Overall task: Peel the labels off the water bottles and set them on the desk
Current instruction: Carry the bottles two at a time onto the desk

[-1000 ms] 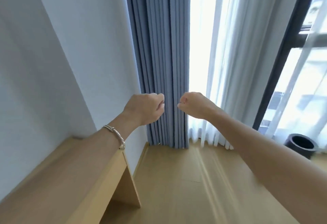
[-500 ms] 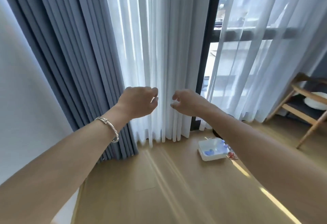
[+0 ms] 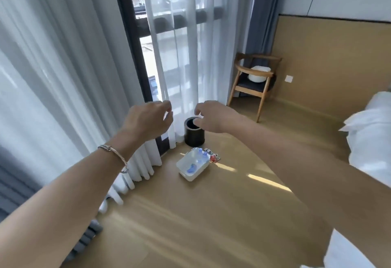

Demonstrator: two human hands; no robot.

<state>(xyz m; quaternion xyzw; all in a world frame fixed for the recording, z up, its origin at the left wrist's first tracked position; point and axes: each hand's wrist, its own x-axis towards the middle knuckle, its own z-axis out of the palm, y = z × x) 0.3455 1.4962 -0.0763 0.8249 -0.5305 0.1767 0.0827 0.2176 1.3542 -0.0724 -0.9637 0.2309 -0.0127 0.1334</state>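
Bottles [image 3: 199, 157] of water with blue caps lie in a white tub [image 3: 183, 169] on the wooden floor at the middle of the frame. A scrap of red-and-white paper [image 3: 214, 157] sits just beside the tub's right edge, and a round black bin [image 3: 194, 137] stands a little above it by the sheer curtain [image 3: 182, 66]. My left hand [image 3: 148, 119], bracelet [image 3: 115, 154] on its wrist, and my right hand [image 3: 213, 117] hang side by side in mid-frame over the bin, fingers loosely curled and holding nothing, while a wooden chair [image 3: 254, 81] with a white cushion stands at the upper right.
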